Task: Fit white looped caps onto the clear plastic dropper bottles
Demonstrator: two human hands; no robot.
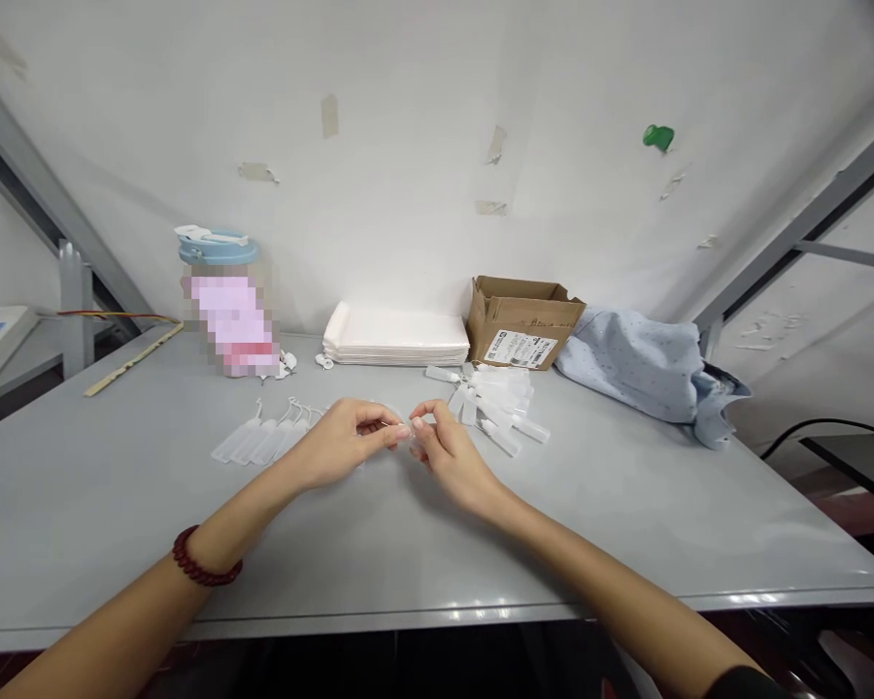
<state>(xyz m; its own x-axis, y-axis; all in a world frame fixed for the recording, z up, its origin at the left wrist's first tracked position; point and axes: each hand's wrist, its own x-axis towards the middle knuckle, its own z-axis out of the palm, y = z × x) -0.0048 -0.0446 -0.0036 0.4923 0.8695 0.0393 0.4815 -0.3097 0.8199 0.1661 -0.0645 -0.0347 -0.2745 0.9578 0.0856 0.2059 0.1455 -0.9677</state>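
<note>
Diagonally, left-side tags (264, 444), loops (259, 405) farthest

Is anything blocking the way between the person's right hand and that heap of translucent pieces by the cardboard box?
Nothing visible does. The heap of translucent pieces lies on the tabletop just beyond the right hand; the cardboard box stands behind the heap, not between them.

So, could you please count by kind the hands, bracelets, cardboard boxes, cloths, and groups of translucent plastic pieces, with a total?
Hands (left hand, right hand): 2
Dark-red beaded bracelet: 1
Cardboard box: 1
Light-blue patterned cloth: 1
Groups (left row of plastic pieces, right pile of plastic pieces; overlapping singles uncounted): 2
Total: 7
</note>
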